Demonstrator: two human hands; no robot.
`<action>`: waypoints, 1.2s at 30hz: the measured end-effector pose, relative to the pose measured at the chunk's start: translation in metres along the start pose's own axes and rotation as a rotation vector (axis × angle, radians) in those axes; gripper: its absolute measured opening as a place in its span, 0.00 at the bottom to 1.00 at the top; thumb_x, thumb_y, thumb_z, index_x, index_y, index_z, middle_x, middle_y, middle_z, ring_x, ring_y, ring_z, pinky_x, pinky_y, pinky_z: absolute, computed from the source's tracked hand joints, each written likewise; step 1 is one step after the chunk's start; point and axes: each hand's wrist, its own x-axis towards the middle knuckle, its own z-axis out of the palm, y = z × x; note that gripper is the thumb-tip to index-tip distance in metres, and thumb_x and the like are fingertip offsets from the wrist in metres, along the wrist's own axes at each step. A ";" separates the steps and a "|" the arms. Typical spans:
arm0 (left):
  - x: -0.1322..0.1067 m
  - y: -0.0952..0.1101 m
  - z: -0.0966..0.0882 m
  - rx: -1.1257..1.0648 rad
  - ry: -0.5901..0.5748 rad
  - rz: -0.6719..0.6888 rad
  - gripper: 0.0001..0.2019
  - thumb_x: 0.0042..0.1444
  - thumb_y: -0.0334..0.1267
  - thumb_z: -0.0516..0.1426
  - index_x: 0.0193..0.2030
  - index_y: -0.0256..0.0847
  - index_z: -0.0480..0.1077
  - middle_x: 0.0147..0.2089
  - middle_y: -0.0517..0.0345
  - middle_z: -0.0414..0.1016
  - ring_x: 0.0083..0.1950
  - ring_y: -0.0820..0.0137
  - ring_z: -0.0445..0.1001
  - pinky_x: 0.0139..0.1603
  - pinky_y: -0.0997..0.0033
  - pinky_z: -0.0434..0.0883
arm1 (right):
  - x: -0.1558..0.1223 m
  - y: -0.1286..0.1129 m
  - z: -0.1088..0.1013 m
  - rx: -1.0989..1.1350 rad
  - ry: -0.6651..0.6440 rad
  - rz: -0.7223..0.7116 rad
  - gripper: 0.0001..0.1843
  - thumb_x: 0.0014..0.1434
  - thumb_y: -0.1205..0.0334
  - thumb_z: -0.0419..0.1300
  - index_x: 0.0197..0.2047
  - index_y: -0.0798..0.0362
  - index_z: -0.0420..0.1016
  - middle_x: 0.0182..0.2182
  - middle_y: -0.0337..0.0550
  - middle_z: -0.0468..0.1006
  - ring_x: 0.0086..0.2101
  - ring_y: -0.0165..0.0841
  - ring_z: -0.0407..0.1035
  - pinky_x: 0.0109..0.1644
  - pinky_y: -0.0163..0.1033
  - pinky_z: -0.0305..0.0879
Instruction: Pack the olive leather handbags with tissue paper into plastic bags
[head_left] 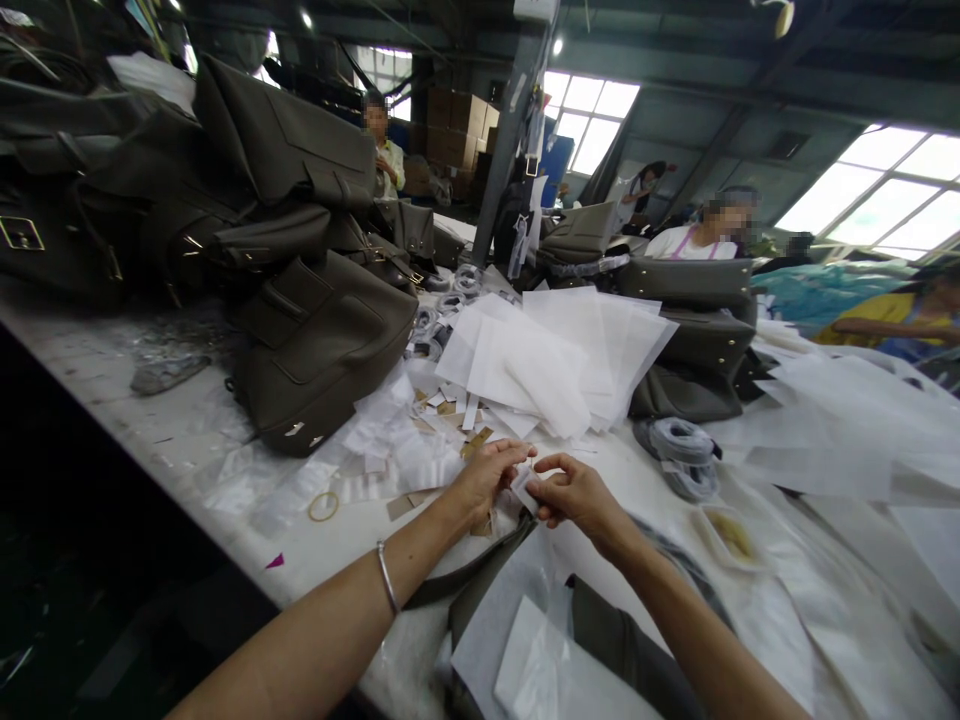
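In the head view, my left hand (487,480) and my right hand (576,496) meet over the near middle of the table. Between their fingertips is a small whitish packet (523,488), pinched from both sides; its contents are too small to make out. A dark strap (472,575) passes below my left hand. Under my wrists lies a dark grey-green bag (626,640), partly covered by white sheets and a clear plastic sleeve (536,665). Close beyond my left fingers are small brown and white tags (474,440).
Dark handbags (322,345) pile up at left, more bags (686,340) stand at right. White paper sheets (555,350), clear small bags (300,475), wrapped strap coils (681,455) and a plastic tub (727,535) surround my hands. A post (502,150) rises behind; several people work beyond.
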 end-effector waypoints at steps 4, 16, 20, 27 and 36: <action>-0.008 0.008 0.002 0.243 0.079 0.196 0.08 0.53 0.42 0.59 0.32 0.39 0.74 0.36 0.56 0.69 0.39 0.67 0.68 0.42 0.69 0.67 | 0.006 -0.005 -0.001 -0.033 -0.009 0.039 0.23 0.40 0.58 0.74 0.38 0.54 0.71 0.16 0.33 0.75 0.16 0.29 0.69 0.18 0.32 0.68; -0.019 0.021 0.002 0.533 0.152 0.318 0.13 0.57 0.38 0.58 0.49 0.41 0.74 0.49 0.51 0.74 0.48 0.63 0.71 0.50 0.65 0.68 | 0.000 0.002 -0.008 0.056 0.075 0.019 0.20 0.40 0.52 0.72 0.32 0.55 0.75 0.24 0.40 0.78 0.24 0.30 0.74 0.34 0.38 0.76; -0.007 0.020 -0.004 0.477 0.099 0.187 0.06 0.51 0.38 0.59 0.27 0.38 0.74 0.28 0.58 0.74 0.30 0.69 0.70 0.32 0.72 0.67 | 0.000 -0.003 -0.009 -0.019 0.064 -0.012 0.19 0.42 0.52 0.70 0.35 0.55 0.78 0.26 0.42 0.79 0.26 0.31 0.74 0.31 0.38 0.74; 0.003 0.016 -0.014 0.285 0.217 0.128 0.14 0.59 0.50 0.52 0.31 0.42 0.64 0.17 0.68 0.63 0.16 0.75 0.64 0.19 0.77 0.60 | -0.001 -0.007 -0.023 -0.304 0.124 -0.091 0.14 0.42 0.59 0.69 0.35 0.53 0.82 0.20 0.36 0.76 0.22 0.29 0.67 0.23 0.33 0.58; -0.008 0.030 -0.010 0.137 0.209 0.248 0.21 0.58 0.59 0.54 0.35 0.41 0.64 0.33 0.57 0.76 0.36 0.65 0.80 0.40 0.66 0.78 | 0.013 0.013 -0.006 -0.395 0.037 -0.171 0.13 0.51 0.53 0.64 0.35 0.54 0.80 0.29 0.40 0.79 0.27 0.31 0.71 0.32 0.35 0.66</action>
